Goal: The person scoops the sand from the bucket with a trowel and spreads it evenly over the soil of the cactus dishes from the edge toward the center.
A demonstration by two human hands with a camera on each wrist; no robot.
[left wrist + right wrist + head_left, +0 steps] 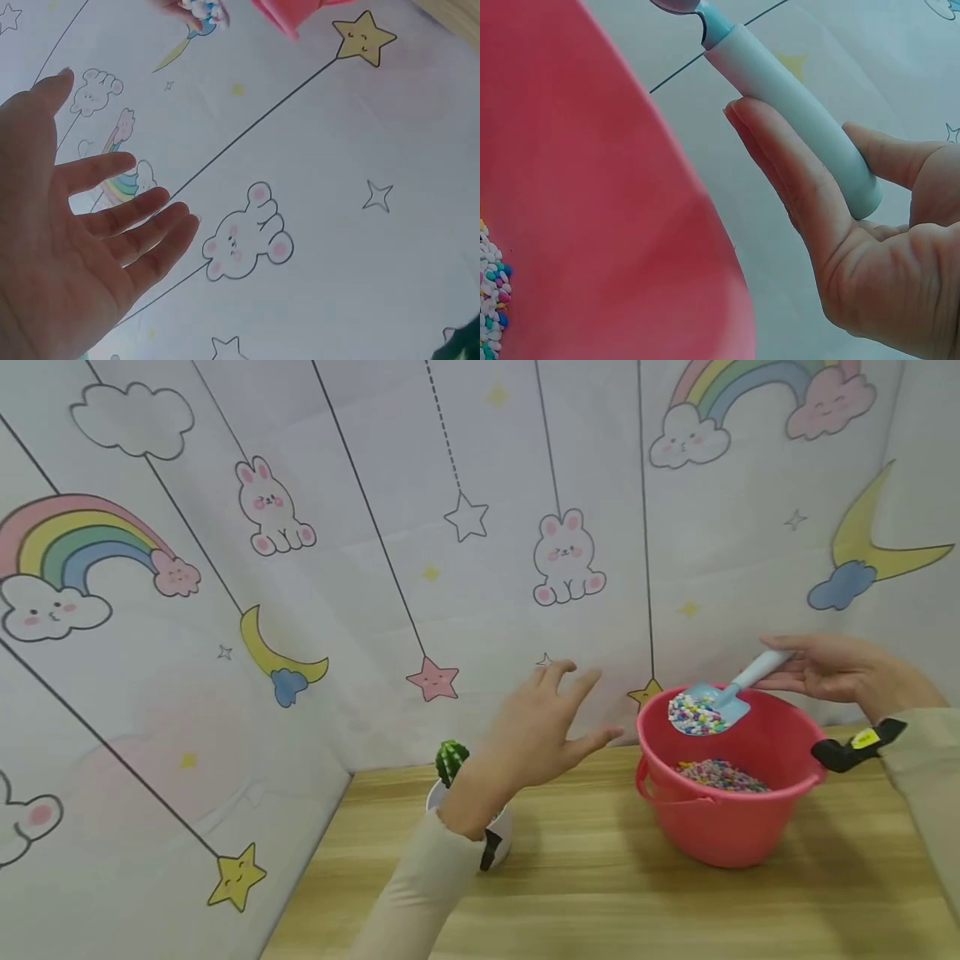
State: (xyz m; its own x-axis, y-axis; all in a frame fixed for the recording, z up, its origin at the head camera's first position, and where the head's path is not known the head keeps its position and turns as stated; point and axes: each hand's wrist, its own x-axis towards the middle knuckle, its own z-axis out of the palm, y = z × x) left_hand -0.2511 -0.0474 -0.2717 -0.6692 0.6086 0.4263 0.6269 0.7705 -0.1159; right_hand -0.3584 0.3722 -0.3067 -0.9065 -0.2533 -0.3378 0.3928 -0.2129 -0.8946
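Observation:
My right hand holds a small light-blue shovel by its pale handle, thumb on one side and fingers on the other. The shovel's blade is heaped with multicoloured pebbles and sits above the mouth of a red bucket. More such pebbles lie at the bottom of the bucket. My left hand is raised with fingers spread and nothing in it, between the bucket and a white pot. A green cactus stands in that pot, partly hidden behind my left wrist.
The bucket and the pot stand on a wood-grain table. Behind and to the left hangs a white backdrop printed with rabbits, stars, moons and rainbows. The bucket's red handle hangs down along its near side.

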